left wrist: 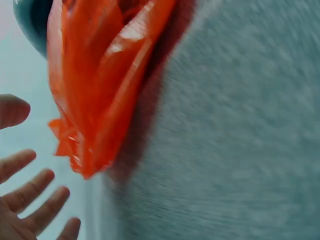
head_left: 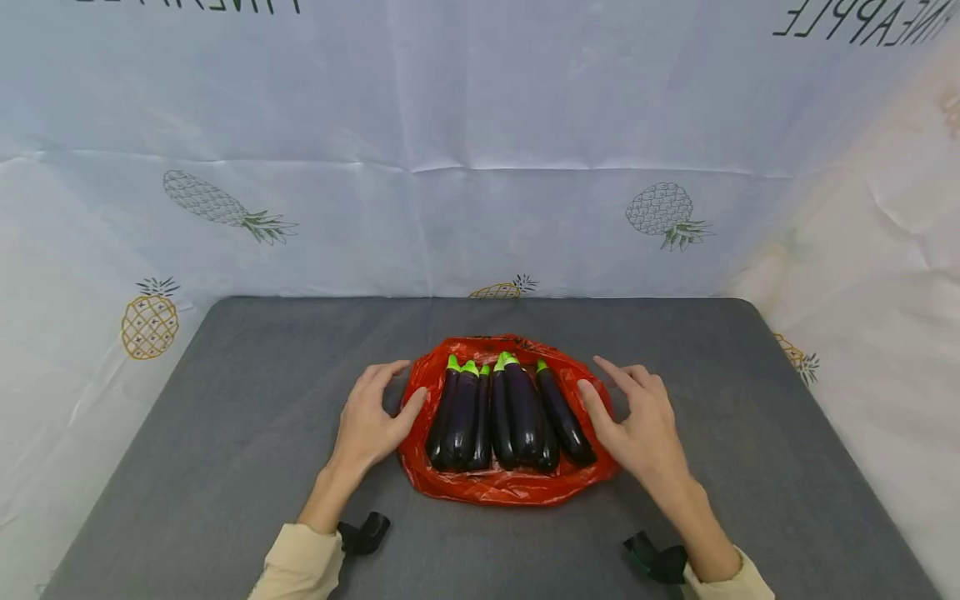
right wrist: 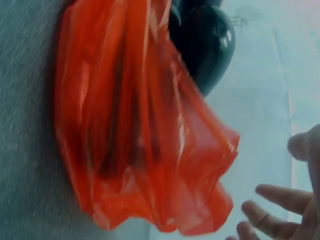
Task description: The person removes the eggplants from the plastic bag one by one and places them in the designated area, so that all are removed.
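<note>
Head view: both hands, left (head_left: pixel 369 421) and right (head_left: pixel 641 421), fingers spread and holding nothing, flank a crumpled red plastic bag (head_left: pixel 495 487) of glossy purple eggplants (head_left: pixel 498 412) lying between their fingertips, seemingly poised to grasp the bag's edges.

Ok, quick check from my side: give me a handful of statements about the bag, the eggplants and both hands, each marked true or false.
1. The eggplants lie on a red plastic bag. True.
2. The left hand grips an eggplant. False: its fingers are relaxed at the bag's left edge, with no grip on any eggplant.
3. The right hand sits at the bag's right side with its fingers spread. True.
4. The bag rests on a white tabletop. False: the table is dark grey.
5. The eggplants' green stem ends point toward the person. False: they point away, toward the pineapple-printed backdrop.
</note>
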Motion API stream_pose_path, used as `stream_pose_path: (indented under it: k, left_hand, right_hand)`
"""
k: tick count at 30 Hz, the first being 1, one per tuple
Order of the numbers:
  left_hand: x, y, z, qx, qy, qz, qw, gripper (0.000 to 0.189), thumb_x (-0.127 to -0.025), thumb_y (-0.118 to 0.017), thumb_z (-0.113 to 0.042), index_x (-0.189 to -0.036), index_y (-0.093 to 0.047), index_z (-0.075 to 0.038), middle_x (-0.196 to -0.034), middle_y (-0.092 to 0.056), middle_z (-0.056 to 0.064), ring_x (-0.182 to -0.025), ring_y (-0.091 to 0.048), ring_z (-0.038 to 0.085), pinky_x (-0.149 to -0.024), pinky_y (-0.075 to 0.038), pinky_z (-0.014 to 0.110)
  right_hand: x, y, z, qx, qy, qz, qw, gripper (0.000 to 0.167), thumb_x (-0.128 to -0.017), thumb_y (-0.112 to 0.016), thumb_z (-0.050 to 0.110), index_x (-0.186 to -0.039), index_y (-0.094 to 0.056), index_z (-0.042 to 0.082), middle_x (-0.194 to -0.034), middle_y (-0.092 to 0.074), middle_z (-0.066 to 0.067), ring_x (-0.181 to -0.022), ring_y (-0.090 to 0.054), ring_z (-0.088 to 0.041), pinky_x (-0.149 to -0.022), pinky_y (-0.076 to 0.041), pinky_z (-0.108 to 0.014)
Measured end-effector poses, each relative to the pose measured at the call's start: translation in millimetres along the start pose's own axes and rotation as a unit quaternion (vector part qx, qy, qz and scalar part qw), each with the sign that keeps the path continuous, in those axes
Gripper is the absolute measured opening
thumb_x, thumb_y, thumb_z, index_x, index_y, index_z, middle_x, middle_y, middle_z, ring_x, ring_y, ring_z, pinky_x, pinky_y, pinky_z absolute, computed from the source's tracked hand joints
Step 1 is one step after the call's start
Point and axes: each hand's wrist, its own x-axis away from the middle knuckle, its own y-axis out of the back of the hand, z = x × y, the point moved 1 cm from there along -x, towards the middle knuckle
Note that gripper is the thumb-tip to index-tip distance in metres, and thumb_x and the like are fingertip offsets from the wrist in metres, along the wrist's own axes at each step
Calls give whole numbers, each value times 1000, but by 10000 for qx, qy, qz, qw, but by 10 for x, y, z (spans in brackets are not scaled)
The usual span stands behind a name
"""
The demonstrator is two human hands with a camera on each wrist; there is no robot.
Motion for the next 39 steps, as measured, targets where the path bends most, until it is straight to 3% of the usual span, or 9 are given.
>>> stream_pose_path:
  k: [6,13,24,29,39]
  left_hand:
    - [6,-67,121,516,-120,-373,9979,28,-86,-80,-18,-110,-72,-4,-100,-70,13,-90,-64,27,-78,-52,44]
    - [3,-154,218,839,-405,-842,9921,15,-83,-82,-15,-93,-74,-8,-85,-69,7,-78,-63,21,-70,-48,33]
    - [4,-258,388,1115,-894,-1072,9839,15,-80,-83,-13,-91,-74,-10,-83,-66,8,-75,-58,18,-69,-45,23]
    - [5,-264,403,1094,-933,-1142,9830,15,-79,-83,-13,-91,-74,-10,-84,-66,8,-76,-58,18,-71,-45,20]
    - [7,-263,416,1019,-1047,-1081,9833,17,-78,-84,-14,-90,-74,-8,-82,-65,8,-75,-57,19,-74,-44,20]
  right_hand:
    - [-11,-51,64,-1079,40,11,9941,26,-90,-76,12,-116,-74,8,-76,-58,3,-65,-50,-6,-61,-46,-21]
    - [-11,-148,155,-1730,-32,340,9843,22,-91,-75,11,-113,-74,9,-67,-50,4,-55,-43,-5,-54,-40,-22]
    - [-1,-287,258,-1688,-114,633,9836,29,-89,-79,16,-117,-73,11,-74,-51,-4,-59,-43,-10,-53,-40,-22]
    - [10,-329,279,-1585,-204,744,9844,32,-89,-79,20,-119,-73,11,-81,-55,-11,-65,-46,-13,-56,-44,-21]
    - [26,-384,296,-1546,-345,874,9835,36,-89,-79,23,-122,-72,10,-86,-58,-12,-70,-50,-12,-59,-47,-20]
